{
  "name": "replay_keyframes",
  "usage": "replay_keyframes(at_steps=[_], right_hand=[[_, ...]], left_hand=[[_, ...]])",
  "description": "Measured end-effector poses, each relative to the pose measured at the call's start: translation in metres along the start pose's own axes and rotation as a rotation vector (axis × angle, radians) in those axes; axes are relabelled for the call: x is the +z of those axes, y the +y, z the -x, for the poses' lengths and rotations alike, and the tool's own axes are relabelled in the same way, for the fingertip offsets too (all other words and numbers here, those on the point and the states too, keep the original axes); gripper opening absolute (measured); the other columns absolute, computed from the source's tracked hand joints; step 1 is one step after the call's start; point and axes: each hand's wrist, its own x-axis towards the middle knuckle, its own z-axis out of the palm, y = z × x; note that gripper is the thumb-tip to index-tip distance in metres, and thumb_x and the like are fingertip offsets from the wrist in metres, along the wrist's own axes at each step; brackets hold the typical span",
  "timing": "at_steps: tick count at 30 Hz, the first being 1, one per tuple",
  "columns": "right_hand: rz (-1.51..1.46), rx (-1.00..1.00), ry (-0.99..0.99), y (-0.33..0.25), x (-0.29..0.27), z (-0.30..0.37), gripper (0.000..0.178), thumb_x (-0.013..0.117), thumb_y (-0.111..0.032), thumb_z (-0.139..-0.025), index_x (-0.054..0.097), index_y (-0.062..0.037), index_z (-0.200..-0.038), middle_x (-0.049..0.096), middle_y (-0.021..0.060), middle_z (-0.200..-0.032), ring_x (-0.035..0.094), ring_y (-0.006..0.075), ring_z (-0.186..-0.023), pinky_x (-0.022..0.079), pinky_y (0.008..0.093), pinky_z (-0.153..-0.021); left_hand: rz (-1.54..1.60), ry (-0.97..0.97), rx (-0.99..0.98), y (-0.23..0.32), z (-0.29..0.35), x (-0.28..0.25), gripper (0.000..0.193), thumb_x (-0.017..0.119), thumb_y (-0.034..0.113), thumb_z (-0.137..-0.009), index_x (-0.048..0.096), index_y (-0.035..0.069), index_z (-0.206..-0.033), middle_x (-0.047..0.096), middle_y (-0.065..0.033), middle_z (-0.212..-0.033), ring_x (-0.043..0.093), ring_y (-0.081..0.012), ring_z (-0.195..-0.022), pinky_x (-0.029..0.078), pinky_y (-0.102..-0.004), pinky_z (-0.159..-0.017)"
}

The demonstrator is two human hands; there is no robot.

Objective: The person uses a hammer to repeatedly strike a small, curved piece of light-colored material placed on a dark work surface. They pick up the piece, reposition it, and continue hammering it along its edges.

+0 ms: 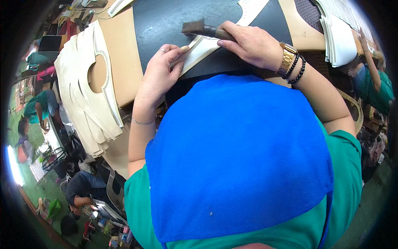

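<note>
While the right hand is wrapped around the handle of a hammer, I read its head as blurred and pointing left; can't tell if it's touching anything. Left hand pinches the near-left end of a cream strip, which lies slantwise on the black board and runs far-right past the hammer handle. Hands are apart from each other. For a clean result I'd press the strip flat, land the face square, and use short, even, overlapping taps along the edge. Main risk, I'd say: left fingertips are near the hammer head, so I'd shift them back first. Stack of cream pieces sits left of the board.
</note>
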Motion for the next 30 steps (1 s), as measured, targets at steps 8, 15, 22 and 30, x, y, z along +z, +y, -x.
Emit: replay_keyframes(at_steps=[8,15,22,30], right_hand=[[-0.016,-0.031,-0.055,-0.010,0.007,-0.003,0.032,0.051,-0.036,-0.099,0.047,-0.0067,-0.112,0.064,0.0212,-0.084,0.064,0.0412,-0.079,0.051,0.0488,-0.069],[0.001,0.003,-0.164,-0.023,0.008,-0.006,0.032,0.054,-0.033,-0.098,0.048,-0.0059,-0.115,0.065,0.0203,-0.087,0.064,0.0410,-0.081,0.051,0.0475,-0.070],[-0.014,-0.064,-0.168,-0.034,0.011,-0.009,0.033,0.055,-0.035,-0.097,0.050,-0.0053,-0.110,0.065,0.0199,-0.086,0.064,0.0407,-0.083,0.051,0.0485,-0.071],[-0.235,0.236,0.108,0.030,-0.022,0.045,0.034,0.054,-0.031,-0.099,0.052,-0.0026,-0.118,0.064,0.0252,-0.091,0.064,0.0426,-0.089,0.050,0.0457,-0.076]], left_hand=[[0.036,0.036,-0.095,-0.006,0.020,-0.006,0.022,0.065,0.003,-0.086,0.069,0.001,-0.108,0.063,-0.0129,-0.100,0.065,-0.0275,-0.088,0.053,-0.0349,-0.079],[0.100,0.085,-0.177,-0.010,0.032,-0.008,0.017,0.072,0.005,-0.082,0.071,0.001,-0.099,0.064,-0.0108,-0.090,0.066,-0.0209,-0.081,0.052,-0.0313,-0.073],[0.108,0.169,-0.159,-0.017,0.040,-0.005,0.008,0.073,0.002,-0.084,0.069,-0.001,-0.090,0.063,-0.0031,-0.078,0.060,-0.0093,-0.068,0.049,-0.0241,-0.059],[-0.401,0.031,-0.277,0.006,0.030,-0.049,0.038,0.080,0.024,-0.073,0.071,0.004,-0.105,0.063,-0.0170,-0.114,0.060,-0.0331,-0.110,0.047,-0.0430,-0.096]])
